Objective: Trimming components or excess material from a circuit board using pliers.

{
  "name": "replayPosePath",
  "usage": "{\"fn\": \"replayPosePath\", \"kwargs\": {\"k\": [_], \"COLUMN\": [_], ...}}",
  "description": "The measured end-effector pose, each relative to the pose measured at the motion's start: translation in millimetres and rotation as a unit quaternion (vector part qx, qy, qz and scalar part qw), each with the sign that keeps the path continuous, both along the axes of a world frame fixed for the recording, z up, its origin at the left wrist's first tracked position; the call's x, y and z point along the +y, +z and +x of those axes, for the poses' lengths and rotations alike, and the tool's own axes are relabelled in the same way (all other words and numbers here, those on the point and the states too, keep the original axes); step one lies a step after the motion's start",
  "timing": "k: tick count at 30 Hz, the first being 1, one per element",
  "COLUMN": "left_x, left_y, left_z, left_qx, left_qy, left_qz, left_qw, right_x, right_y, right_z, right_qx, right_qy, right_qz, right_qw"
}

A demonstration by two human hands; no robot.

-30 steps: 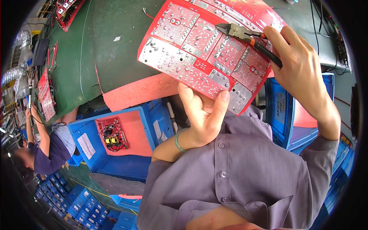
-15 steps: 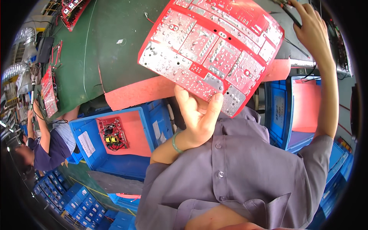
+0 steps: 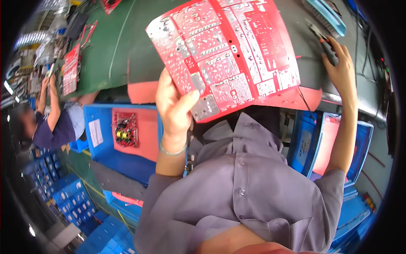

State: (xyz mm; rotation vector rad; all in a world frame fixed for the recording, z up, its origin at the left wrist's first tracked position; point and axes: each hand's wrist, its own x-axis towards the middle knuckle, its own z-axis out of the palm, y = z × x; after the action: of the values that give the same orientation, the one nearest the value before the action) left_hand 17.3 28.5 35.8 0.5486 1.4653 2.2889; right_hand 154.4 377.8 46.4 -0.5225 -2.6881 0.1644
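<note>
A red printed circuit board (image 3: 237,51) is tilted up above the bench, its soldered side showing. My left hand (image 3: 175,101) grips its lower left corner, thumb on the soldered face and the other fingers behind. At the right side of the bench, my right hand (image 3: 340,63) is closed round the dark handles of a pair of pliers (image 3: 314,29), whose metal jaws point away from me. The handles are partly hidden by the fingers. Just beyond the pliers lies a light blue brush (image 3: 327,17).
Below the bench edge, a blue bin (image 3: 99,110) on the left holds a populated red board (image 3: 125,130); another blue bin (image 3: 304,139) stands right. Pink sheeting (image 3: 141,93) lines the bench edge. Cables (image 3: 366,51) run at right. A co-worker (image 3: 59,122) handles a red board (image 3: 71,70) at far left.
My left hand has moved left and turned the circuit board counterclockwise. My right hand, with the pliers, has come lower and nearer in the picture. The brush has come into view.
</note>
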Motion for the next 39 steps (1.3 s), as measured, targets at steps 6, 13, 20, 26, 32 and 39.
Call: {"fn": "replayPosePath", "kwargs": {"k": [6,13,20,26,32,39], "left_x": [-5.0,-6.5,-6.7,-9.8,-14.2,-17.0], "left_y": [-8.4,-8.9,-15.2,-21.7,-23.3,-24.4], "left_z": [-11.3,-14.5,-12.7,-14.0,-22.8,-30.2], "left_qx": [-0.008,-0.010,0.003,0.012,0.045,-0.049], "left_qy": [0.042,0.032,0.010,0.005,-0.024,-0.097], "left_qz": [0.019,0.021,0.042,0.053,0.043,0.103], "left_qw": [0.999,0.999,0.999,0.998,0.998,0.989], "right_x": [3.1,-1.1,7.5,4.9,10.5,15.7], "right_y": [-14.9,-18.7,-24.9,-23.9,-30.5,-31.6], "right_z": [4.2,3.0,11.6,8.6,8.8,12.8], "right_qx": [0.026,0.075,0.069,0.072,0.062,0.051], "right_qy": [-0.031,-0.023,-0.021,-0.011,-0.034,-0.037], "right_qz": [-0.017,0.001,0.011,0.021,0.026,0.030], "right_qw": [0.999,0.997,0.997,0.997,0.997,0.998]}}
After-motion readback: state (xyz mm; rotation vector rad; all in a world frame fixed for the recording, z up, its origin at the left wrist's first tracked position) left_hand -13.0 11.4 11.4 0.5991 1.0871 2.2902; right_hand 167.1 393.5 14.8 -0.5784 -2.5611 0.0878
